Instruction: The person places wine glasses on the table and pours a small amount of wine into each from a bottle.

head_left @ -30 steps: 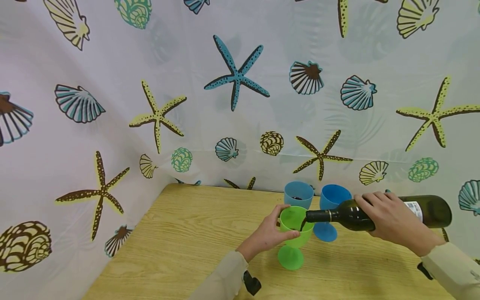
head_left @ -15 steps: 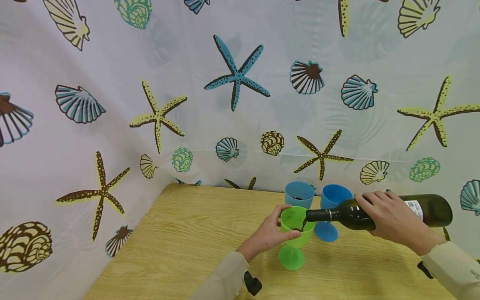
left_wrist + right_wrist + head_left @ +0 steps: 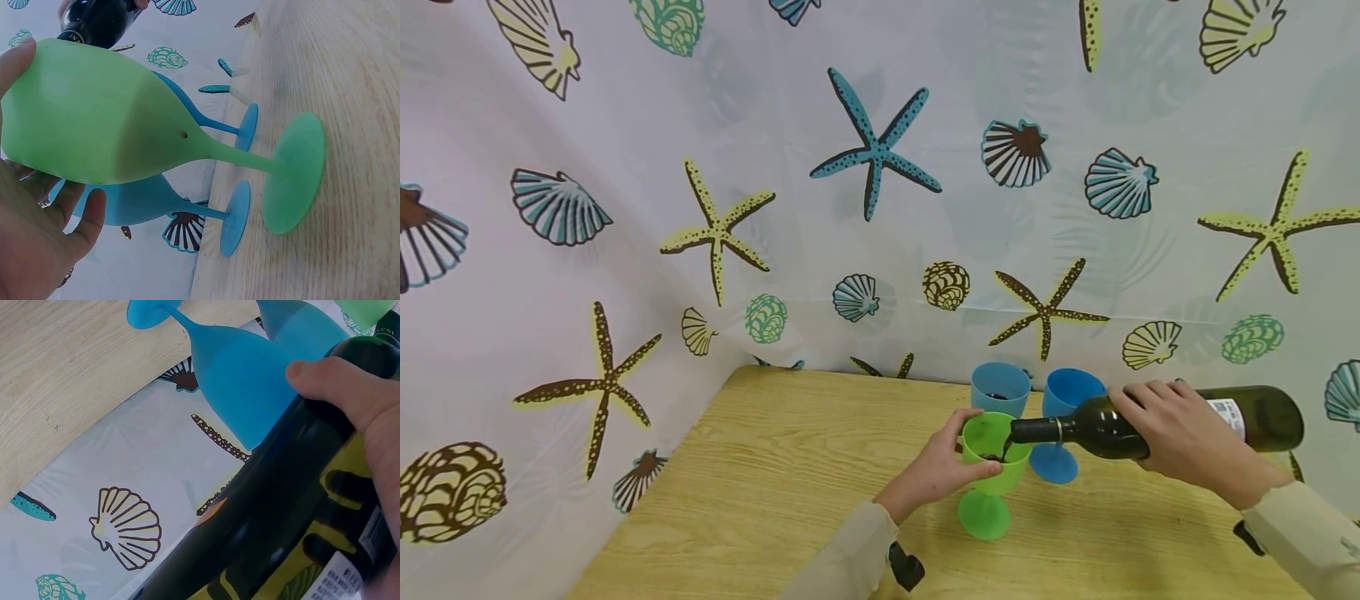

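Observation:
My left hand (image 3: 942, 463) grips the bowl of a green plastic goblet (image 3: 983, 515), thumb and fingers around its rim; the goblet stands upright on the wooden table. My right hand (image 3: 1187, 442) holds a dark wine bottle (image 3: 1112, 427) by its body, tilted nearly level. The bottle's mouth is over the goblet's rim, and a dark stream runs down into the bowl, where some dark liquid shows. In the left wrist view the green goblet (image 3: 100, 112) fills the left side. The right wrist view shows the bottle (image 3: 269, 506) with the thumb along its shoulder.
Behind the green goblet stand a light blue goblet (image 3: 1000, 385) with dark liquid inside and a darker blue goblet (image 3: 1054, 463), partly hidden by the bottle. A white curtain (image 3: 790, 250) with shells and starfish hangs behind the wooden table (image 3: 775, 483).
Dark liquid shows more in the green goblet than a second ago. Both hands and the bottle hold almost the same position.

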`<state>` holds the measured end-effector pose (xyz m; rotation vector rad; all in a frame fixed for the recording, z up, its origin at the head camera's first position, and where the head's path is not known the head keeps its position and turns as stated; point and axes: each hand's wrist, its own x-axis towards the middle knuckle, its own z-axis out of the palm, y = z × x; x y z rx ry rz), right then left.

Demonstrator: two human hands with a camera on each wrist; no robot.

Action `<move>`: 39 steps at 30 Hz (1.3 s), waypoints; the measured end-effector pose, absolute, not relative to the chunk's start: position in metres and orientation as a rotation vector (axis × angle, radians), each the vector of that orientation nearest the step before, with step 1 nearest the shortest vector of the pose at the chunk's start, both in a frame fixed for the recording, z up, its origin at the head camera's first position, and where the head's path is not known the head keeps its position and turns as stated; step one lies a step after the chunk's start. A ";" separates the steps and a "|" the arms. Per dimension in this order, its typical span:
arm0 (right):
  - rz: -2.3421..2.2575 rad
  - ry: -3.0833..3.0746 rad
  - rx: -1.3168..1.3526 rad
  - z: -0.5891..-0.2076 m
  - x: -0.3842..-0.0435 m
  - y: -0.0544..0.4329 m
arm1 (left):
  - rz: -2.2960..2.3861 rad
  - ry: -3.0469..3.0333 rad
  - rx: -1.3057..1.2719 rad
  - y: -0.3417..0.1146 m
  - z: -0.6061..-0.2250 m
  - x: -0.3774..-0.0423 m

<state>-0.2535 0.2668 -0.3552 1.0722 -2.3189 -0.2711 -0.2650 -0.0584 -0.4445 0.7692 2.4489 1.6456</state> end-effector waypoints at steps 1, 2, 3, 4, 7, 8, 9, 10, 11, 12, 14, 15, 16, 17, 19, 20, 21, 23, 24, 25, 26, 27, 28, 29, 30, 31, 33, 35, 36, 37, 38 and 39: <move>-0.273 -2.317 1.072 -0.355 -0.253 0.267 | 1.645 2.449 0.770 -0.058 -0.445 -0.265; -0.273 -2.316 1.072 -0.355 -0.254 0.266 | 1.643 2.452 0.770 -0.058 -0.445 -0.265; -0.274 -2.316 1.072 -0.354 -0.253 0.266 | 1.641 2.455 0.768 -0.058 -0.444 -0.265; -0.274 -2.316 1.071 -0.354 -0.253 0.266 | 1.639 2.458 0.764 -0.058 -0.444 -0.265; -0.280 -2.321 1.066 -0.353 -0.253 0.265 | 1.634 2.467 0.758 -0.058 -0.444 -0.265; -0.280 -2.325 1.065 -0.352 -0.253 0.265 | 1.633 2.471 0.756 -0.058 -0.444 -0.265; -0.280 -2.328 1.063 -0.352 -0.252 0.265 | 1.632 2.472 0.755 -0.058 -0.444 -0.265; -0.279 -2.332 1.061 -0.352 -0.252 0.265 | 1.631 2.472 0.757 -0.058 -0.444 -0.266; -0.279 -2.335 1.059 -0.352 -0.252 0.265 | 1.629 2.472 0.761 -0.058 -0.444 -0.266; -0.278 -2.338 1.059 -0.353 -0.252 0.265 | 1.628 2.472 0.761 -0.058 -0.444 -0.266; -0.275 -2.339 1.059 -0.353 -0.252 0.265 | 1.629 2.468 0.770 -0.058 -0.444 -0.266; -0.274 -2.338 1.059 -0.353 -0.252 0.266 | 1.629 2.465 0.773 -0.058 -0.445 -0.266; -0.275 -2.337 1.060 -0.354 -0.252 0.266 | 1.631 2.462 0.778 -0.058 -0.445 -0.266; -0.275 -2.334 1.061 -0.354 -0.253 0.266 | 1.633 2.460 0.782 -0.058 -0.445 -0.267; -0.275 -2.329 1.063 -0.354 -0.253 0.267 | 1.638 2.457 0.787 -0.059 -0.445 -0.267; -0.275 -2.329 1.065 -0.354 -0.253 0.267 | 1.637 2.458 0.787 -0.059 -0.445 -0.267; -0.275 -2.329 1.065 -0.354 -0.254 0.267 | 1.637 2.459 0.786 -0.059 -0.445 -0.267; -0.275 -2.331 1.066 -0.353 -0.254 0.267 | 1.634 2.462 0.786 -0.059 -0.445 -0.267; -0.275 -2.333 1.065 -0.353 -0.254 0.267 | 1.632 2.464 0.785 -0.059 -0.445 -0.267; -0.275 -2.334 1.064 -0.353 -0.254 0.267 | 1.630 2.465 0.785 -0.059 -0.445 -0.267; -0.276 -2.333 1.063 -0.353 -0.254 0.267 | 1.628 2.466 0.786 -0.059 -0.445 -0.267; -0.277 -2.332 1.064 -0.352 -0.253 0.266 | 1.628 2.466 0.786 -0.059 -0.445 -0.267; -0.277 -2.329 1.065 -0.352 -0.253 0.266 | 1.626 2.466 0.786 -0.059 -0.445 -0.267; -0.278 -2.327 1.067 -0.352 -0.253 0.266 | 1.626 2.466 0.787 -0.059 -0.445 -0.267; -0.279 -2.325 1.070 -0.351 -0.253 0.265 | 1.626 2.466 0.786 -0.059 -0.446 -0.267; -0.280 -2.323 1.071 -0.351 -0.253 0.265 | 1.625 2.464 0.783 -0.059 -0.445 -0.267; -0.280 -2.325 1.075 -0.351 -0.252 0.265 | 1.622 2.461 0.780 -0.060 -0.445 -0.267; -0.283 -2.331 1.073 -0.351 -0.252 0.265 | 1.621 2.459 0.779 -0.060 -0.445 -0.267; -0.285 -2.334 1.072 -0.351 -0.252 0.265 | 1.619 2.459 0.778 -0.060 -0.445 -0.267; -0.287 -2.336 1.072 -0.351 -0.252 0.265 | 1.619 2.457 0.777 -0.060 -0.445 -0.267; -0.289 -2.338 1.073 -0.351 -0.251 0.265 | 1.619 2.458 0.778 -0.060 -0.445 -0.267; -0.292 -2.338 1.073 -0.351 -0.251 0.265 | 1.619 2.458 0.777 -0.060 -0.446 -0.267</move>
